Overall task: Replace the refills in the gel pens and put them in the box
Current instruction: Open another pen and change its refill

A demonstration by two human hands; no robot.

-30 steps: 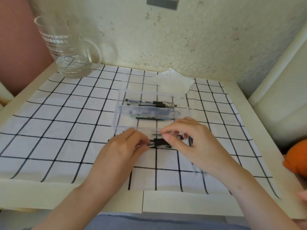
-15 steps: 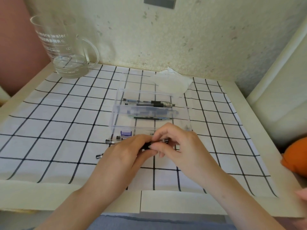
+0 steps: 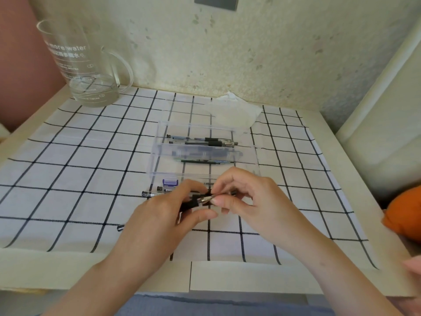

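Pinching silver cone tip of black-gripped gel pen with right hand; gripping pen body with left hand, near clear plastic box.

left hand and right hand bare, blue-grey clothing below.

The left hand and right hand meet above the cloth that covers the table. They hold a gel pen between them, the left gripping its barrel and the right pinching its tip. Just behind the hands stands the box, with several pens lying inside toward its far side. Behind the box lies a tissue. A loose pen and a small block lie on the cloth just left of the fingers. The jug stands far behind and to the left. A rounded object sits well to the right.
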